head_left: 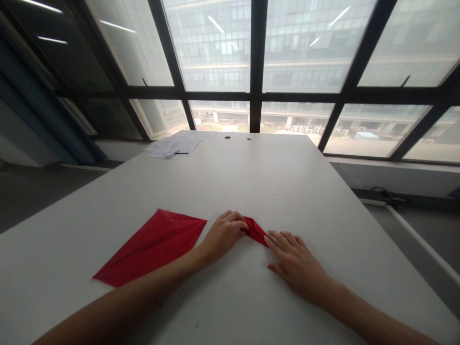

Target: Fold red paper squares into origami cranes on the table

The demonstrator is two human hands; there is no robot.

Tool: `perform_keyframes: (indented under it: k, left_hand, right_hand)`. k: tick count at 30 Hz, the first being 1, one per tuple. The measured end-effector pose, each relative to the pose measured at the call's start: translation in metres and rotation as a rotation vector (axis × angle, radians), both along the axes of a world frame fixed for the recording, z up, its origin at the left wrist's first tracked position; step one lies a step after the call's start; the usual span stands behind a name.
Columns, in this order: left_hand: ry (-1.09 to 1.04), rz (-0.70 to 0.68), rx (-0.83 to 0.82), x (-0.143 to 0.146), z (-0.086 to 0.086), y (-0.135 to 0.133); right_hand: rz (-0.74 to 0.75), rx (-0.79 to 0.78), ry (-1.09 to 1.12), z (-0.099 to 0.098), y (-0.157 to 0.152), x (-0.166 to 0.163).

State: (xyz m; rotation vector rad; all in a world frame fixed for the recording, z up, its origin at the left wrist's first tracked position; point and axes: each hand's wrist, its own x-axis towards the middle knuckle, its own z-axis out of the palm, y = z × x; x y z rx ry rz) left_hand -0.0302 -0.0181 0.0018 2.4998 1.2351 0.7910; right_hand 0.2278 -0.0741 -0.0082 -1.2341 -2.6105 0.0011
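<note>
A small folded piece of red paper [256,231] lies on the white table between my hands. My left hand [226,231] has its fingers curled and pinches the paper's left end. On the other side, my right hand [294,258] lies flat with fingers stretched out, its fingertips touching the paper's right end. Part of the paper is hidden under the fingers of both hands. To the left, a larger sheet of red paper [154,247] with creases rests flat on the table, partly covered by my left forearm.
The long white table [258,177] reaches toward a wall of windows [215,48]. White papers [176,143] with a dark pen-like thing lie at its far left. Two small dark items sit near the far edge. A blue curtain [46,110] hangs at the left.
</note>
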Motion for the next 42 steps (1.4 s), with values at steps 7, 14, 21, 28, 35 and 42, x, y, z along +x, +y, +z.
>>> perform_keyframes:
  k: [7,14,21,28,35,42]
  left_hand:
    - [0.002,-0.032,-0.025,-0.0017,-0.0002,0.0039]
    - [0.054,-0.078,-0.009,-0.0049,0.0032,0.0055]
    - [0.014,-0.112,-0.040,-0.0044,0.0005,0.0073]
    - [-0.006,-0.121,-0.050,-0.0049,0.0028,0.0069]
    - [-0.059,-0.123,-0.124,-0.0001,0.0016,0.0066]
    - [-0.062,-0.123,-0.174,0.0020,0.0018,0.0068]
  right_hand:
    - [0.007,0.029,-0.018,-0.0029,0.0015,0.0009]
    - [0.009,0.031,-0.037,-0.0011,0.0015,0.0017]
    - [0.016,0.065,-0.047,-0.0023,0.0018,0.0016]
    - [0.008,0.042,-0.056,-0.0013,0.0014,0.0013]
    - [0.006,0.037,-0.044,0.0005,0.0002,0.0010]
    - [-0.013,-0.004,0.060,0.0032,0.0060,0.0004]
